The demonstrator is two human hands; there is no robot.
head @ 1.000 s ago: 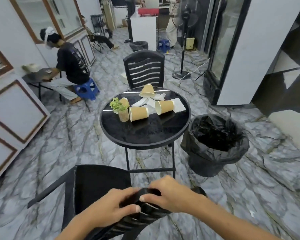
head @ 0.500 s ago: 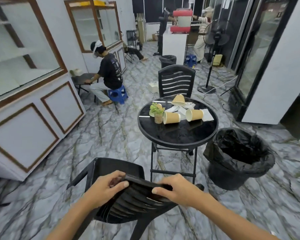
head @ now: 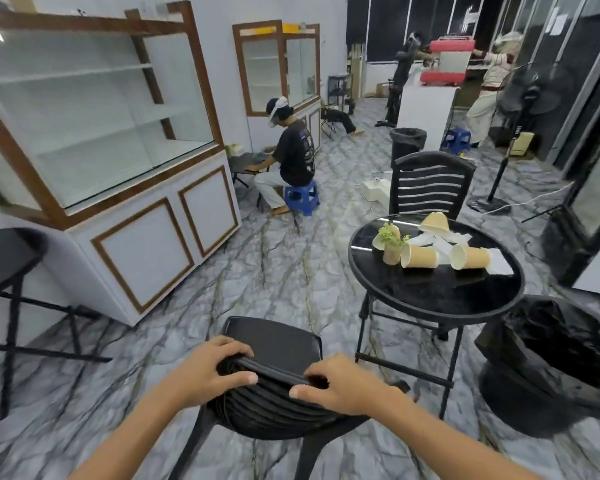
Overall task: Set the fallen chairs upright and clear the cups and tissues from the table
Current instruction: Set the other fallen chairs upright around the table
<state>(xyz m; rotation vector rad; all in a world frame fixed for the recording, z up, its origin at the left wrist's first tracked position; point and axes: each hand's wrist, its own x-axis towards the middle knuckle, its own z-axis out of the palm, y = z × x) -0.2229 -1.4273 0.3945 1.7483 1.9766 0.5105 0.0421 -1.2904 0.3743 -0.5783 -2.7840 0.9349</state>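
A black plastic chair stands close in front of me, its slatted backrest nearest. My left hand and my right hand both grip the top edge of that backrest. To the right stands a round black table. On it lie tipped paper cups, another cup upside down, white tissues and a small potted plant. A second black chair stands upright behind the table.
A bin lined with a black bag stands right of the table. White cabinets with glass tops line the left wall, and a black stool stands at far left. A person sits on a blue stool. A standing fan is at the back right.
The chair has swung up from lying tilted to standing, with both hands staying on its backrest. My view has lifted and turned left, so the table sits further right.
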